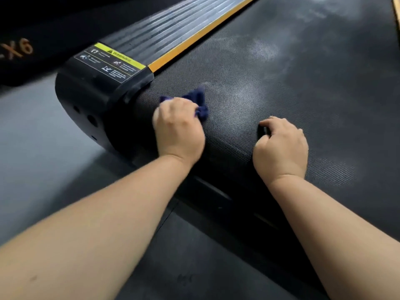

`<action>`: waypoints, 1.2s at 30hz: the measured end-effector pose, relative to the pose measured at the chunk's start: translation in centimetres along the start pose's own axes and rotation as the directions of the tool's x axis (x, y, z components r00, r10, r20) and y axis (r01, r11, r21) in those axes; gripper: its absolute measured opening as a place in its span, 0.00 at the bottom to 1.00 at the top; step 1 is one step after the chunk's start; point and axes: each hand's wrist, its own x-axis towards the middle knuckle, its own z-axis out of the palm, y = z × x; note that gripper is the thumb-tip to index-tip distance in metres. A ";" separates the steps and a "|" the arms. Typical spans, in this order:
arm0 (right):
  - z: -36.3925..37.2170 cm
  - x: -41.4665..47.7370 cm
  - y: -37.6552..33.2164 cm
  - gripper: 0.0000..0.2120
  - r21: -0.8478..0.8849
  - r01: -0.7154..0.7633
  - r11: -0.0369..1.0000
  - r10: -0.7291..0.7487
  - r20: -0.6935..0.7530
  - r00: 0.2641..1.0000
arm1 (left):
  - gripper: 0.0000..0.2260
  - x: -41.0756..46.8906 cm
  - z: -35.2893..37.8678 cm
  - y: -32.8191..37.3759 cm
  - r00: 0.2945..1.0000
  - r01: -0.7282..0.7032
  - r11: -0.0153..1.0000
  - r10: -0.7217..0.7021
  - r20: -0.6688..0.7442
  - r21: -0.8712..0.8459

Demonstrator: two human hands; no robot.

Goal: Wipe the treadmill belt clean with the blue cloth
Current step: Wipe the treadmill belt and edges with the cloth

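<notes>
Your left hand (178, 128) has its fingers closed around the bunched blue cloth (200, 105), pressing it onto the treadmill belt (281, 79) at the belt's rear left corner, just beside the black end cap (86, 100). Your right hand (281, 146) rests on the belt's rear edge with fingers curled together, over a small dark object I cannot identify. The textured belt shows pale dusty smears farther up. Along its left runs an orange strip (194, 37) and a ribbed side rail (164, 27) bearing a yellow warning label (110, 61). Grey floor (43, 159) lies below.
</notes>
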 end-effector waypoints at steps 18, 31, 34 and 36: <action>0.4 0.1 -0.1 0.19 0.056 -0.014 0.998 0.016 -0.049 0.999 | 0.14 3.2 -0.4 0.9 0.742 -0.457 0.840 0.542 0.395 -0.294; 0.8 -0.2 -0.1 0.23 -0.009 -0.024 1.000 0.024 -0.011 1.000 | 0.16 9.0 0.9 -2.1 0.640 -0.402 0.846 0.533 0.554 -0.350; 0.9 -0.1 -0.1 0.22 -0.021 -0.034 0.999 0.034 -0.003 0.999 | 0.15 13.2 4.4 -3.6 0.749 -0.294 0.938 0.345 0.566 -0.183; 0.9 0.0 -0.1 0.22 -0.020 -0.033 0.999 0.033 -0.006 0.999 | 0.15 13.7 6.1 -2.6 0.828 -0.147 0.983 0.184 0.530 -0.111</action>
